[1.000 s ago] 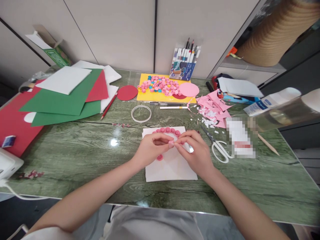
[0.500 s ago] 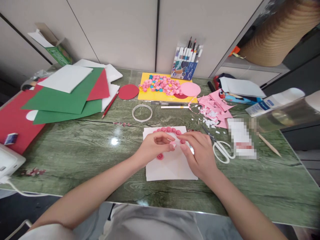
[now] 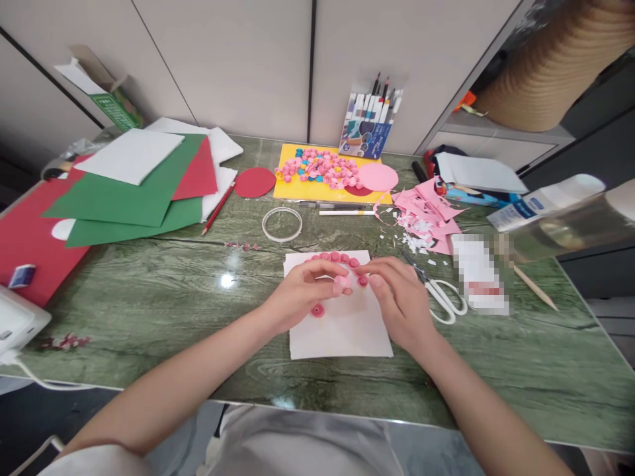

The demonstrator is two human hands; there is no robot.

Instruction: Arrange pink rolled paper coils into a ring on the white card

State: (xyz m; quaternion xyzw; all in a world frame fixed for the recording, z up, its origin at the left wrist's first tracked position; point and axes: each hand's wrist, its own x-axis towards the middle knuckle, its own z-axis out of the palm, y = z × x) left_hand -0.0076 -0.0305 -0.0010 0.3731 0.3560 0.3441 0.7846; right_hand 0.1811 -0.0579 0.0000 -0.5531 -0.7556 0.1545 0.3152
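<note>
Above a white square paper sheet (image 3: 342, 337), where a partial-looking ring of dark-pink coiled-paper rosettes (image 3: 335, 256) lies, the left hand (image 3: 296, 291) pinches a pale-pink curled paper piece (image 3: 341, 281), seemingly unplaced; whether the right hand (image 3: 403, 303) grips a rosette is unclear.

Head view, forward (and downward) over table (image 3: 163, 297)
</note>
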